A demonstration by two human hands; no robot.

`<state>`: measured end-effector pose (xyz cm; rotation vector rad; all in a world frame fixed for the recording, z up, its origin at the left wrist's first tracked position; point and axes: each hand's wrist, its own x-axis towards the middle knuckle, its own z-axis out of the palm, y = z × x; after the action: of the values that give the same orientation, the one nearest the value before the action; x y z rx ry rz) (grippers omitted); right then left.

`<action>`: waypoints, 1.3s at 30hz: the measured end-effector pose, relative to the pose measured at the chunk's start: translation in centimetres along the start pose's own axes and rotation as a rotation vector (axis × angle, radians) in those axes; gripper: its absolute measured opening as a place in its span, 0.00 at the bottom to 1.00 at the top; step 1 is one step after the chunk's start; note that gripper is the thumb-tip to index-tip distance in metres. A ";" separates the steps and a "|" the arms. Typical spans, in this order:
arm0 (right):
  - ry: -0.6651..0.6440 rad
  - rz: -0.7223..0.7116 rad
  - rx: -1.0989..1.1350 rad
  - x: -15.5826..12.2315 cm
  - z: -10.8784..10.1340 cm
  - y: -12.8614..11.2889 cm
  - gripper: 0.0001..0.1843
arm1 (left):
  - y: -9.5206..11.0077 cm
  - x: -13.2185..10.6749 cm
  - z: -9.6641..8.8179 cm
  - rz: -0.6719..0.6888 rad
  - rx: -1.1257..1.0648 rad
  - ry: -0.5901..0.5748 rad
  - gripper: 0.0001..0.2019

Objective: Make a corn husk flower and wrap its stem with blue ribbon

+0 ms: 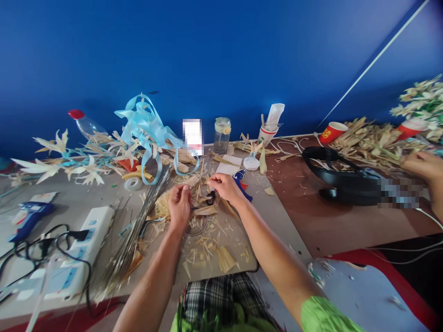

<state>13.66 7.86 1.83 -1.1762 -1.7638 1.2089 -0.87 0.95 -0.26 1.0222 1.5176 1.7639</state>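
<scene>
My left hand (179, 205) is closed in a fist over the table, and a thin strip of dried corn husk seems to be pinched in it. My right hand (224, 187) is closed in a pinch a little to the right, gripping a husk strip (200, 188) that runs between the two hands. Black-handled scissors (209, 199) lie just under my right hand. Husk scraps (211, 240) litter the grey board beneath. A bundle of thin wire stems (138, 230) lies to the left of my left hand.
A white power strip (86, 240) and a blue glue gun (29, 216) sit at the left. Husk flowers (69, 161), blue ribbon (145, 124), a jar (222, 134) and paper cups (332, 133) line the back. Another person's hand (424, 167) works at far right, near a black strap (339, 177).
</scene>
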 end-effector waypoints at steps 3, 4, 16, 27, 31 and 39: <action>-0.188 -0.033 -0.126 -0.3 0.0 -0.3 0.06 | -0.1 0.0 -0.1 -0.009 -0.014 0.010 0.11; -0.254 -0.036 -0.156 -0.4 0.0 -0.3 0.06 | -0.2 0.0 -0.1 -0.002 -0.017 0.013 0.11; -0.474 -0.153 -0.266 -1.0 0.4 -0.6 0.08 | -0.1 0.0 -0.3 0.018 0.006 0.012 0.12; -0.321 -0.017 0.093 -0.5 -0.9 -0.3 0.08 | -0.3 0.4 -0.3 0.032 -0.025 0.112 0.10; -0.442 -0.038 -0.092 -0.5 0.0 0.1 0.05 | -0.4 0.3 -0.2 0.042 -0.041 0.073 0.11; -0.373 -0.109 -0.230 -0.9 1.2 -0.7 0.06 | -0.3 0.2 -0.2 0.041 0.005 0.063 0.12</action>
<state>12.71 6.52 2.10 -1.0088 -2.2639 1.2447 -1.17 1.07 -0.54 1.0161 1.5498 1.8372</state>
